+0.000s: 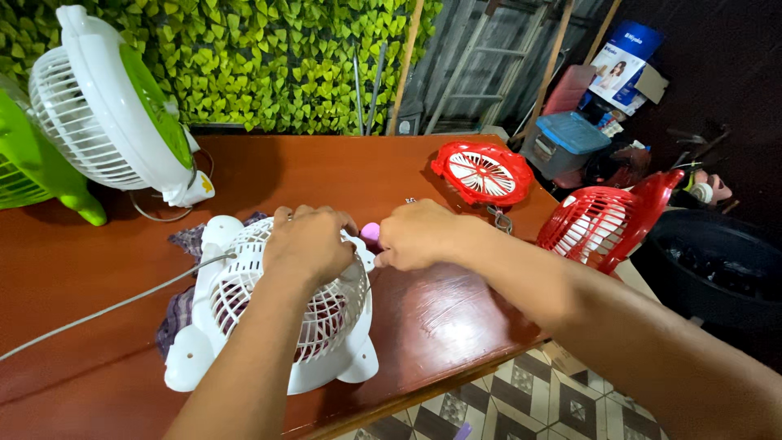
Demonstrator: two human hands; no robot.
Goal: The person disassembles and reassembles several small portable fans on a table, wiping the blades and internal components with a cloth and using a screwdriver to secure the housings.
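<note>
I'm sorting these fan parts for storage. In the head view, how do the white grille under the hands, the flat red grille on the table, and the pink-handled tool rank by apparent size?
1. White grille, largest, though nearest the camera.
2. Flat red grille, smaller but farther away, so true size is unsure.
3. Pink-handled tool, smallest, mostly hidden by the right hand; the left hand rests on the white grille.

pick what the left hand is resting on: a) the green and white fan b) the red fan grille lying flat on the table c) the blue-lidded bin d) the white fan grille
d: the left hand lies on top of the white fan grille, which sits on a cloth on the red-brown table.
</note>
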